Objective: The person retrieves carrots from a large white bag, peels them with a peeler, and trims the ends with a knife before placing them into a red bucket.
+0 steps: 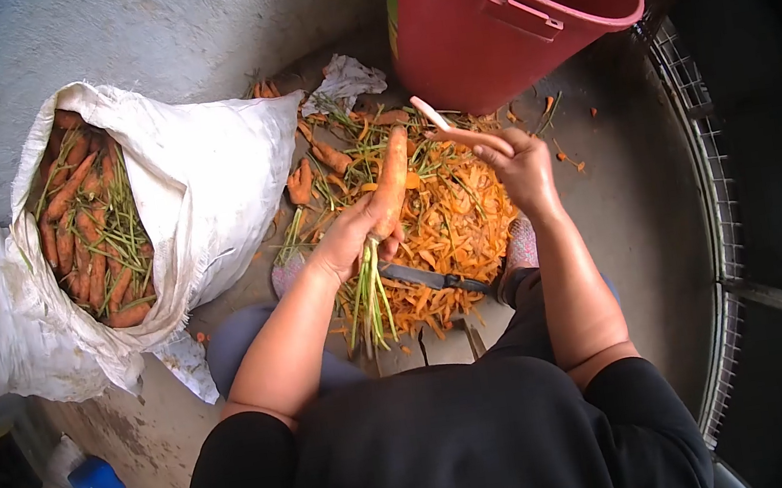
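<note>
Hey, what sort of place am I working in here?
Probably a simple prep area, maybe a storeroom or back room: there's a rough bare wall, an open sack full of carrots, and a pile of orange peelings on the floor.

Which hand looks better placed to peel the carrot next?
Probably the right hand: it holds the peeler, raised beside the carrot's tip. The left hand grips the carrot near its green stems, so it seems better suited to steadying.
</note>
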`<state>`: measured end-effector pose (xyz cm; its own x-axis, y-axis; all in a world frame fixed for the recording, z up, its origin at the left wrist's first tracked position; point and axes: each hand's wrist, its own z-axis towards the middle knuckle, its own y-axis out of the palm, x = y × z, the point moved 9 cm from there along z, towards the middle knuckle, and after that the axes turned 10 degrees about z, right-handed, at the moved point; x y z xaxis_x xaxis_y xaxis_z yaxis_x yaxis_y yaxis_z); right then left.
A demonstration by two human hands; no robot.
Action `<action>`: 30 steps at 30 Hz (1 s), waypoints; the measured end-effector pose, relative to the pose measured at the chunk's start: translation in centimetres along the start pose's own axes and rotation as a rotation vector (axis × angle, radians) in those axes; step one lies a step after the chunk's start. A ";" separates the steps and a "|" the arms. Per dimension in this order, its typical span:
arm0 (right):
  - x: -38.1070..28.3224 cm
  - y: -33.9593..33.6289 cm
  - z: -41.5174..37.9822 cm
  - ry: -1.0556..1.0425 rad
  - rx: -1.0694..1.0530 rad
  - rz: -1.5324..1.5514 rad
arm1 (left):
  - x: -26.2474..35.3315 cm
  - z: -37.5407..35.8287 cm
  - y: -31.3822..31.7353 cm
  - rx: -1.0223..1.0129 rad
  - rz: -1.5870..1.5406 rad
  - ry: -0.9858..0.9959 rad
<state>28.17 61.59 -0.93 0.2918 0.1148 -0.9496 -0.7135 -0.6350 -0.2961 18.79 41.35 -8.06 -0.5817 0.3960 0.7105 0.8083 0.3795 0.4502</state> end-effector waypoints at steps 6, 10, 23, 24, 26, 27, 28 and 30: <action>0.7 -1.1 0.0 0.152 0.030 0.791 | -0.7 0.9 0.9 -0.080 -0.158 0.019; 1.4 4.1 -1.9 0.342 -0.239 0.905 | -2.7 1.1 1.6 -0.038 -0.234 -0.139; 7.4 -4.8 1.8 0.257 0.353 0.761 | -1.8 -1.2 3.0 -0.161 -0.319 -0.144; 5.9 -2.9 1.7 0.231 0.218 0.820 | -1.4 -1.3 2.6 -0.140 -0.351 -0.126; 2.5 1.8 0.3 0.186 -0.063 0.927 | -1.8 -1.2 1.9 -0.165 -0.388 -0.138; 1.0 4.2 -1.0 0.219 -0.214 0.962 | -2.2 -1.1 1.9 -0.176 -0.416 -0.167; -0.3 6.4 -2.4 0.250 -0.363 0.993 | -2.7 -1.1 2.0 -0.189 -0.443 -0.195; -0.7 9.8 -4.9 0.346 -0.579 0.986 | -3.2 -0.5 0.7 -0.111 -0.210 -0.073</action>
<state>24.11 51.55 -2.66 -0.0010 -0.7709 -0.6370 -0.3596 -0.5941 0.7195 21.28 39.94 -9.69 -0.7396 0.3789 0.5563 0.6719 0.3674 0.6431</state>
